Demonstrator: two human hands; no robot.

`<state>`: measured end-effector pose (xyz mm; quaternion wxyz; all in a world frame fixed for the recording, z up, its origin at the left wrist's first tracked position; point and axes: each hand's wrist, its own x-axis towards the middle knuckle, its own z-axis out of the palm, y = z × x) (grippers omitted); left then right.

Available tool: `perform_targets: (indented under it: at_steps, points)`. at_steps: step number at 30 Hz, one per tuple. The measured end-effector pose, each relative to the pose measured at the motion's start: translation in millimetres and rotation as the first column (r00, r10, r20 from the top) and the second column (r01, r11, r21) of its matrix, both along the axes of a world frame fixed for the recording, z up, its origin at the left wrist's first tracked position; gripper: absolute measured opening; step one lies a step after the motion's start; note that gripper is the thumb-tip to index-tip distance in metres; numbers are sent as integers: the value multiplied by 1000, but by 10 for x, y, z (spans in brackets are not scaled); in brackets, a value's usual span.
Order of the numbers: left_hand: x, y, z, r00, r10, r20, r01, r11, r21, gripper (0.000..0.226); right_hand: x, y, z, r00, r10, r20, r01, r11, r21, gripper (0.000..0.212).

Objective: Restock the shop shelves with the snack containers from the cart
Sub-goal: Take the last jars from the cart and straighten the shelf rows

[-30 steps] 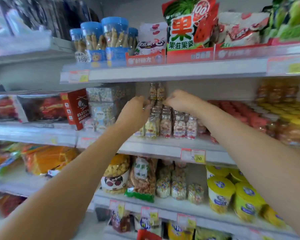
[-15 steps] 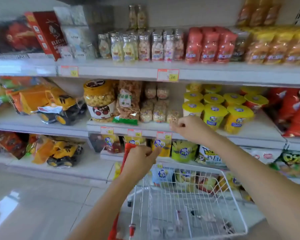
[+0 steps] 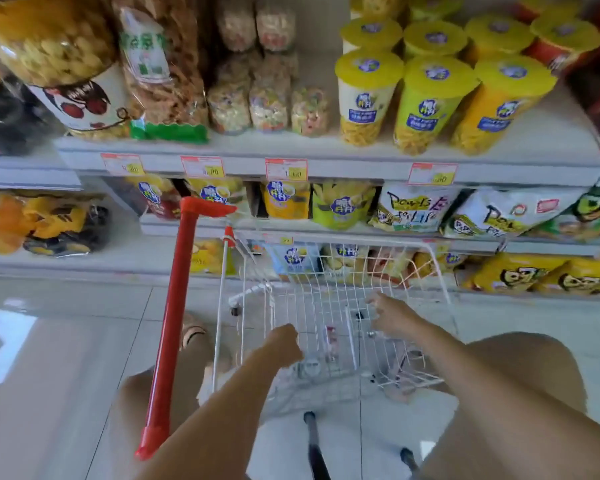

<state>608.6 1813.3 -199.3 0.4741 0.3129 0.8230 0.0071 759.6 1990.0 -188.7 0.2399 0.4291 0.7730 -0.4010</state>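
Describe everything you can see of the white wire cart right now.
The cart is a white wire basket, upright on the tiled floor before the lower shelves. A red handle post rises on its left side. A few small containers lie blurred at its bottom. The left hand and right hand reach inside; whether they touch the wire is unclear.

The white wire-grid cart basket [image 3: 312,306] has a red tubular plastic handle [image 3: 175,306]; round snack tubs [image 3: 433,98] wear yellow lids, blue labels; pale grey metal shelf [image 3: 354,166].

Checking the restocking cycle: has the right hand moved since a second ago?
Yes. The right hand has dropped from above the yellow-lidded cup shelf down into the white wire cart.
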Motion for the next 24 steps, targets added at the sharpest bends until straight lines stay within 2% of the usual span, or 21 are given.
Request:
perform_targets:
  at_steps: [2,5,7,11,13,15,20,23,24]
  points:
    - [-2,-16,-241,991,-136,-21,133,986,-104,46,-76,-140,-248,996,86,-17,-87,995,-49,52]
    - [-44,-23,-523,953,-301,-23,288,929,-232,60,-250,-415,-543,980,190,-59,-195,975,-104,46]
    - [-77,-18,-634,919,-394,-10,376,884,-279,66,-381,-612,-730,954,295,-59,-300,943,-144,56]
    - [-76,-47,-810,851,-524,-30,492,816,-302,67,-553,-871,-969,824,566,12,-561,819,-117,70]
    - [-54,-81,-885,853,-521,-42,485,819,-306,66,-563,-901,-1041,759,646,77,-639,763,-101,74]
    - [-43,-106,-933,862,-504,-58,466,832,-299,64,-552,-908,-1049,733,673,94,-669,739,-79,73]
    - [-76,-87,-923,947,-321,-5,311,922,-230,83,-556,-870,-1015,771,633,73,-631,774,-52,76]
    - [-83,-69,-851,982,-186,45,190,974,-121,89,-532,-775,-890,813,577,76,-575,816,-49,93]
    - [-96,-58,-791,987,-145,66,150,985,-81,86,-500,-719,-828,858,509,62,-505,860,-72,100]
